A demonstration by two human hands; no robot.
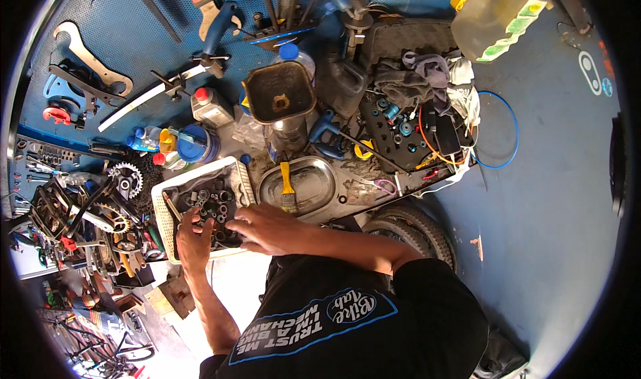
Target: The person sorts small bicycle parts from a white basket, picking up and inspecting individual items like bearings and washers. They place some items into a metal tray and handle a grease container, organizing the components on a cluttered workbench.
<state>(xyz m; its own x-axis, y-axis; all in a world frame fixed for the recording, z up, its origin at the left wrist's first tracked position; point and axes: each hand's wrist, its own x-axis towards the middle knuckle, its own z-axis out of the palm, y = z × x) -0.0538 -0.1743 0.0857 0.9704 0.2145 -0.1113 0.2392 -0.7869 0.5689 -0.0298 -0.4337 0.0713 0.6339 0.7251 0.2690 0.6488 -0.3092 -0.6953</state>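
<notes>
A white plastic basket (pixel 251 191) with a dark lining holds many small metal parts (pixel 215 205), among them rings and nuts. Over its near left side my left hand (pixel 193 241) has its fingers bent and apart, with nothing visible between them. My right hand (pixel 266 229) reaches in across the near right rim, fingers apart and pointing left at the loose parts. Whether the fingertips touch any part is hard to make out. Right of the basket, a yellow-handled brush (pixel 286 182) lies in an oval metal tray (pixel 328 178).
A black square-topped funnel (pixel 279 93) stands behind the tray. Blue-handled tool (pixel 325 130), bottles, rags (pixel 427 72) and a dark parts mat (pixel 379 133) crowd the bench. Chainrings and cranks (pixel 125 180) pile up at left. Tyres (pixel 414 229) stand below the bench's right edge.
</notes>
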